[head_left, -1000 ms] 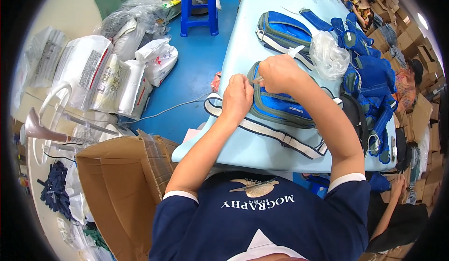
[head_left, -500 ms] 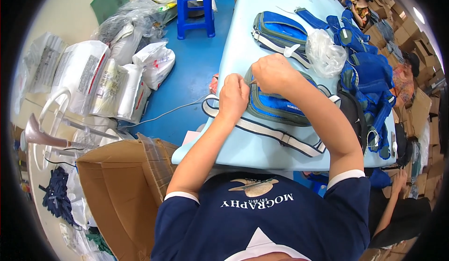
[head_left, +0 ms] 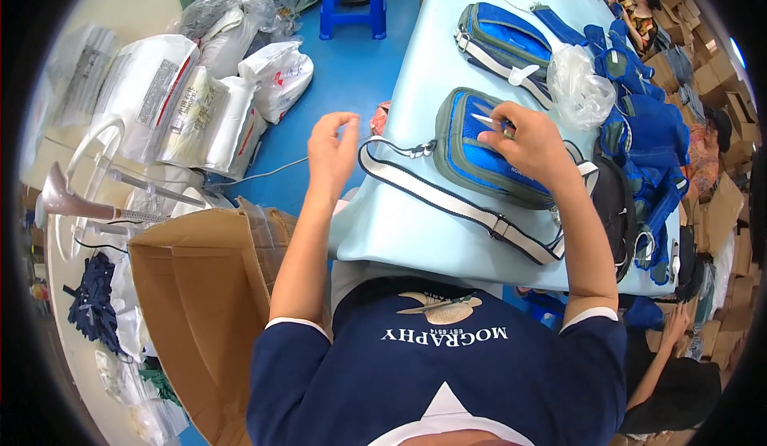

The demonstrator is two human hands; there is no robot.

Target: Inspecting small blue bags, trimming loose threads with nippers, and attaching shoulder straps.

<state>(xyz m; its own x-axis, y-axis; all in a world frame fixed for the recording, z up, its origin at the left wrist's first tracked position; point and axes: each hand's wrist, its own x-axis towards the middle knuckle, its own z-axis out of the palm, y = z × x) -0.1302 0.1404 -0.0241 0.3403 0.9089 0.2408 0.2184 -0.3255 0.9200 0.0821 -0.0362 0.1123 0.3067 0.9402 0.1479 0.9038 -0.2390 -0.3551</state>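
Observation:
A blue and grey zippered bag (head_left: 465,146) lies on the table under my right hand (head_left: 523,138). That hand is closed around small pointed metal snips (head_left: 486,121), their tips toward the left over the bag's top. A black-edged white strap (head_left: 435,196) loops from a metal clip (head_left: 422,150) at the bag's left end along its near side. Off the table's left edge, my left hand (head_left: 331,150) is raised, thumb and forefinger drawn together; whatever they may pinch is too small to make out.
A second blue bag (head_left: 503,39), a clear plastic bag (head_left: 579,87) and a heap of blue bags (head_left: 647,126) lie on the pale table (head_left: 375,234). An open cardboard box (head_left: 200,246) stands at left, with white sacks (head_left: 148,87) and a blue stool (head_left: 351,7) beyond. Other people are at right.
Both hands were together at the bag's left end. My left hand has moved left off the table, and my right hand has moved right over the bag, now showing the snips.

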